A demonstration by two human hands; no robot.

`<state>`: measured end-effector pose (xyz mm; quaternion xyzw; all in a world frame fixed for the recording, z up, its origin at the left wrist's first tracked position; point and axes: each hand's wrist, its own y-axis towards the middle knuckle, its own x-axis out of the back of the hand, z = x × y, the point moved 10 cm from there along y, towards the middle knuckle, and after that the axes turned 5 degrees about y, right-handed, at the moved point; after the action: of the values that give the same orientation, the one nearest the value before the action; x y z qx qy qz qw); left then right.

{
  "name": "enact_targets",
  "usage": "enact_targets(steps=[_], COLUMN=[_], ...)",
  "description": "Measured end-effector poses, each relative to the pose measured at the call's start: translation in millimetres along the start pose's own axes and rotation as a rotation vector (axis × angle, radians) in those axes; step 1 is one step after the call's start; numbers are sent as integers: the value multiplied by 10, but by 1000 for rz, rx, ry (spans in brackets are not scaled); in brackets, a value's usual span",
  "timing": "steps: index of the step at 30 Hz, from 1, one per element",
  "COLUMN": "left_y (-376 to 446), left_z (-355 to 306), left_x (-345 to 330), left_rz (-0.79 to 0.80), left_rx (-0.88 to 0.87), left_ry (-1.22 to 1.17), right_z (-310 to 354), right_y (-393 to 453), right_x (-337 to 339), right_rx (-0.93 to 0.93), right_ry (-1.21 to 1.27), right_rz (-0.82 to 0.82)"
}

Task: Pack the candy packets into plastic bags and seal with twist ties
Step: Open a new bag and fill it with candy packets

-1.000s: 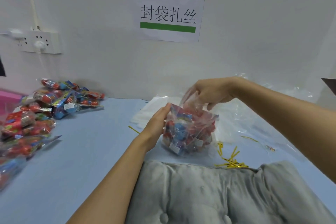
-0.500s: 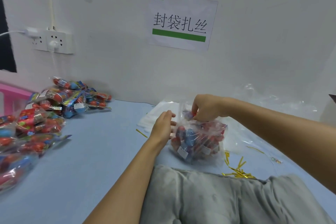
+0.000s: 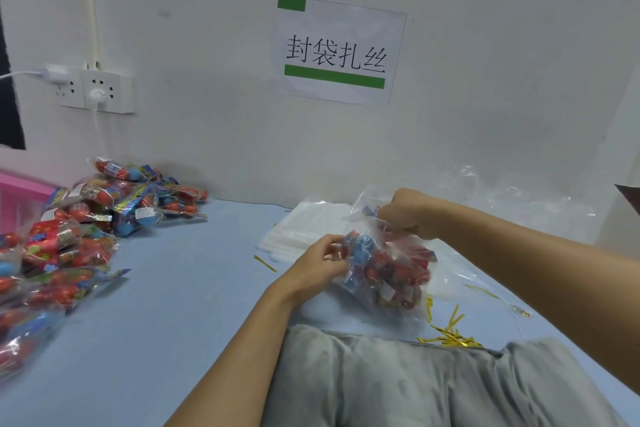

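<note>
A clear plastic bag (image 3: 391, 274) stuffed with red and blue candy packets sits on the blue table, tilted toward me. My right hand (image 3: 410, 213) grips the gathered top of the bag from above. My left hand (image 3: 320, 262) holds the bag's left side with curled fingers. Gold twist ties (image 3: 448, 334) lie scattered just right of the bag. A flat stack of empty plastic bags (image 3: 304, 225) lies behind it. Loose candy packets (image 3: 114, 201) are heaped at the far left.
A grey cushion (image 3: 415, 381) covers the table's near edge below the bag. More filled candy bags (image 3: 31, 291) crowd the left edge. Crumpled clear plastic (image 3: 502, 198) lies at the back right against the wall. A wall socket (image 3: 93, 88) hangs at upper left.
My right hand has dropped lower and closed tighter on the bag's neck. The left hand shifted from resting flat beside the bag to gripping its side, and the bag tilted.
</note>
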<state>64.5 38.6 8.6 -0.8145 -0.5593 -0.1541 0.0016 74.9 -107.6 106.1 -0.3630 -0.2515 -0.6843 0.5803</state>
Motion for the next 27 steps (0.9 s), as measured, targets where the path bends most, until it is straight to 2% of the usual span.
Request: enact_targets(steps=[2, 4, 7, 11, 15, 18, 22, 27], left_y=[-12, -5, -3, -20, -44, -57, -88, -75], left_z=[-36, -44, -52, -43, -28, -64, -59, -59], left_x=[-44, -13, 42, -7, -69, -104, -167, -193], left_rz=[33, -5, -63, -19, 41, 84, 161, 157], left_rx=[-20, -48, -72, -56, -16, -49, -59, -58], left_ry=[-23, 70, 186, 164, 181, 207, 220, 225], right_z=[-17, -12, -9, 6, -15, -58, 39, 34], right_y=[19, 11, -44, -90, -132, -195, -134, -60], right_x=[-16, -99, -246, -228, -227, -345, -387, -363], right_rx=[4, 15, 28, 45, 135, 149, 285, 293], right_ry=[88, 159, 158, 173, -143, -266, -453, -327], right_rz=[24, 121, 320, 430, 448, 524, 410, 346])
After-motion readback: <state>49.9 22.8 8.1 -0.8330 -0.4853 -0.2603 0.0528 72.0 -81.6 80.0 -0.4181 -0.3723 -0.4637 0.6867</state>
